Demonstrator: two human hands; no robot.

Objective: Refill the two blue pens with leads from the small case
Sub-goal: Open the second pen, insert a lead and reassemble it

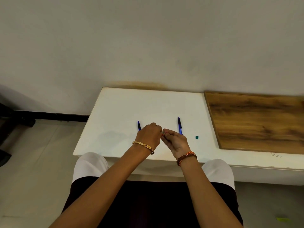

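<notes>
Head view: white tabletop [118,112] against plain off-white wall [148,38]; wood-grain panel [256,120] at right, pale floor [32,162] at left. Left hand [148,134] knuckles-up, fingers curled, meets right hand [176,140] above table centre; both pinch small greyish item [163,132] between fingertips, likely small case, too small to confirm. Left blue pen [139,125] lies just behind left hand, partly hidden; right blue pen [179,125] just behind right hand. Small green piece [197,137] near right pen. Gold bangle [143,145] on left wrist, braided band [186,157] on right. No readable writing.

Two blue pens [139,125] [179,125] lie parallel; small case [163,132] pinched between.
</notes>
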